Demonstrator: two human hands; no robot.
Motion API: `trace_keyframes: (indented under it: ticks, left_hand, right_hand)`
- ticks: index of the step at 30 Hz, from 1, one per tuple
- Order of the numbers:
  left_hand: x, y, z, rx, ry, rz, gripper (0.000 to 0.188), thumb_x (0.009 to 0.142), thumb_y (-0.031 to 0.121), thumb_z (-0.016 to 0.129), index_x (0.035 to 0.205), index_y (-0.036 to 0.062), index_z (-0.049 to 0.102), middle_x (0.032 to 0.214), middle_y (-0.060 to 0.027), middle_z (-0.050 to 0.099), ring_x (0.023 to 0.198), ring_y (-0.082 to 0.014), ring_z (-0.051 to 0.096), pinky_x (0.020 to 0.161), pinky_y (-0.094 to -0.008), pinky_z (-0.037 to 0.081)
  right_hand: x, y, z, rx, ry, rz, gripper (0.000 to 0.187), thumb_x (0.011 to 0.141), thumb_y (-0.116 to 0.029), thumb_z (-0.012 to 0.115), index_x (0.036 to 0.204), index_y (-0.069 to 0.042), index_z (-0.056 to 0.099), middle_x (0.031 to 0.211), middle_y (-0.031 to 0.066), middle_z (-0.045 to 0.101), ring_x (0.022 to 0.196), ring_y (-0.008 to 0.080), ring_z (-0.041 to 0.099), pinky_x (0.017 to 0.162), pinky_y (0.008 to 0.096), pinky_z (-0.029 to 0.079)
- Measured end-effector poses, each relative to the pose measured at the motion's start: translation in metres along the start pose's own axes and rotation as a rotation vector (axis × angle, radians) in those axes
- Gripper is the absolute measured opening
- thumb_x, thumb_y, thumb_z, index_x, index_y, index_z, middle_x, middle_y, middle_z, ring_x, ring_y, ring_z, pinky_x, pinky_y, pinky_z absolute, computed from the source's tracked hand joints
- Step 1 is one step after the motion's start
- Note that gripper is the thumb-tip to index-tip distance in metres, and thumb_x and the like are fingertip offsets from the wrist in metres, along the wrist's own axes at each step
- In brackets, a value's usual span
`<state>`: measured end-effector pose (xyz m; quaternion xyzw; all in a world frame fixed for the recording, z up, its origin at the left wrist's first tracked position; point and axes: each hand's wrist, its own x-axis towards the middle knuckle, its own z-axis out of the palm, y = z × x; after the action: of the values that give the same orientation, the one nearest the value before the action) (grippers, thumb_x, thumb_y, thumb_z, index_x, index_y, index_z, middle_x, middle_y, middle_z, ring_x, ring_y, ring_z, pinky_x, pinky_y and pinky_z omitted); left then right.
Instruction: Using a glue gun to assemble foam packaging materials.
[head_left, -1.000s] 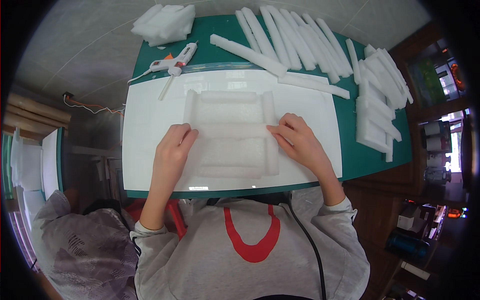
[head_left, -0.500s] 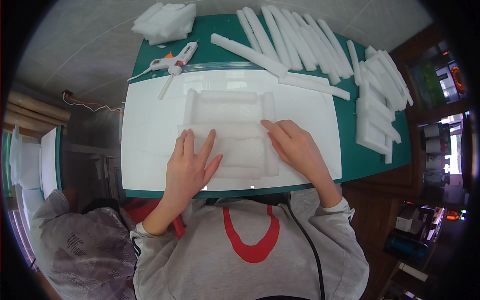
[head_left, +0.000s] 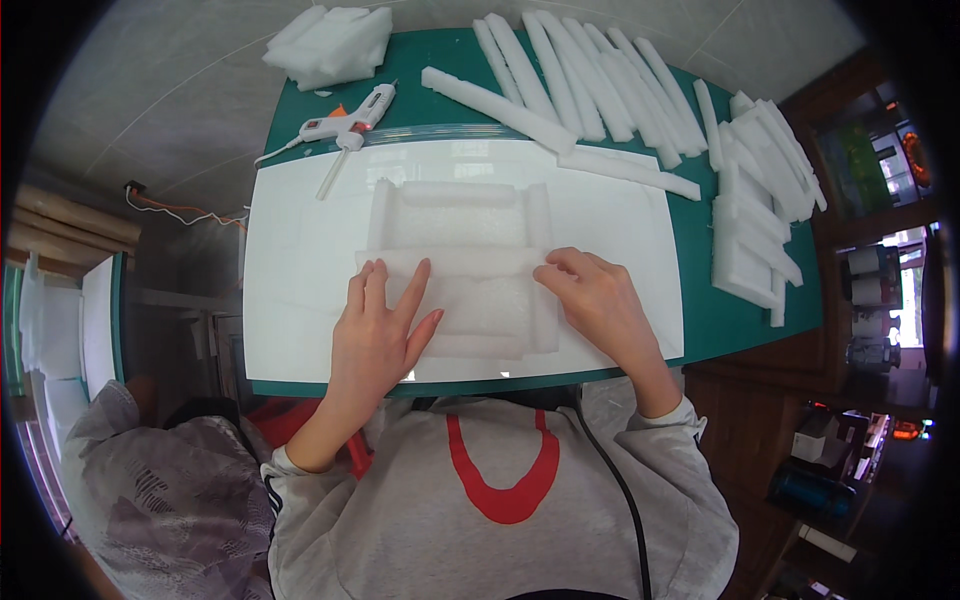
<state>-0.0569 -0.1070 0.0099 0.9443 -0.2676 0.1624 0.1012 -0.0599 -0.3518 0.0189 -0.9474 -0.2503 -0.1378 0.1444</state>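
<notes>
Two shallow white foam frames, or one long frame with side walls (head_left: 458,194), lie on a white board (head_left: 300,250); I cannot tell which. A white foam strip (head_left: 470,263) lies across the middle from left to right. My left hand (head_left: 375,335) rests on the strip's left end, its fingers spread and their tips touching the foam. At the strip's right end my right hand (head_left: 602,305) is closed, thumb and fingers pinched on the end. The right fingers cover that corner.
A white glue gun (head_left: 350,125) with its cord lies at the back left. Several loose foam strips (head_left: 545,70) fan across the green mat (head_left: 430,55). Foam pieces are stacked at the back left (head_left: 330,45) and right (head_left: 745,240). A patterned cloth (head_left: 170,480) shows at lower left.
My right hand has shifted slightly right and its fingers have drawn together at the strip's end. The left hand and the foam have stayed in place.
</notes>
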Motion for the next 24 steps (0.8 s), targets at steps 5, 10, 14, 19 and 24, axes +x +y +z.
trace_keyframes:
  ticks: [5, 10, 14, 19, 24]
  left_hand:
    - [0.0, -0.001, 0.001, 0.008, 0.006, 0.002, 0.047, 0.077, 0.021, 0.062, 0.121, 0.0107, 0.051, 0.102, -0.02, 0.048, 0.094, -0.0333, 0.05, 0.075, -0.0376, 0.047]
    - [0.0, 0.0, 0.001, 0.028, 0.011, 0.004, 0.045, 0.078, 0.022, 0.061, 0.121, 0.0112, 0.052, 0.102, -0.0195, 0.048, 0.094, -0.0328, 0.05, 0.073, -0.0367, 0.048]
    - [0.0, -0.001, 0.001, 0.031, -0.019, 0.002, 0.043, 0.079, 0.026, 0.06, 0.118, 0.0097, 0.053, 0.103, -0.0244, 0.048, 0.097, -0.036, 0.049, 0.075, -0.0351, 0.049]
    - [0.0, -0.001, 0.001, 0.027, -0.015, 0.004, 0.042, 0.079, 0.025, 0.06, 0.118, 0.0096, 0.053, 0.102, -0.0236, 0.048, 0.097, -0.0354, 0.05, 0.076, -0.0352, 0.049]
    - [0.0, -0.002, 0.001, 0.026, 0.004, 0.016, 0.041, 0.079, 0.024, 0.061, 0.117, 0.0095, 0.054, 0.099, -0.0216, 0.048, 0.096, -0.0345, 0.05, 0.076, -0.0353, 0.049]
  right_hand:
    - [-0.006, 0.002, -0.003, 0.084, 0.044, 0.004, 0.024, 0.064, 0.006, 0.056, 0.084, -0.006, 0.058, 0.096, 0.0111, 0.062, 0.076, 0.0267, 0.062, 0.064, 0.0321, 0.051]
    - [-0.012, 0.01, -0.007, 0.21, 0.046, 0.006, 0.018, 0.069, 0.004, 0.055, 0.084, -0.005, 0.057, 0.097, 0.0121, 0.063, 0.073, 0.0279, 0.062, 0.062, 0.0312, 0.05]
    - [-0.012, 0.013, -0.015, 0.435, -0.072, 0.179, 0.006, 0.082, -0.002, 0.051, 0.085, -0.001, 0.046, 0.087, 0.015, 0.065, 0.075, 0.0294, 0.064, 0.063, 0.0303, 0.05]
    - [-0.017, 0.027, -0.005, 0.648, 0.029, 0.247, 0.01, 0.09, -0.01, 0.045, 0.085, -0.002, 0.042, 0.09, 0.0166, 0.065, 0.078, 0.0273, 0.065, 0.068, 0.0292, 0.05]
    - [-0.023, 0.043, 0.008, 1.188, 0.187, 0.269, 0.015, 0.094, -0.018, 0.041, 0.088, -0.005, 0.037, 0.095, 0.0224, 0.062, 0.083, 0.0257, 0.065, 0.072, 0.0314, 0.052]
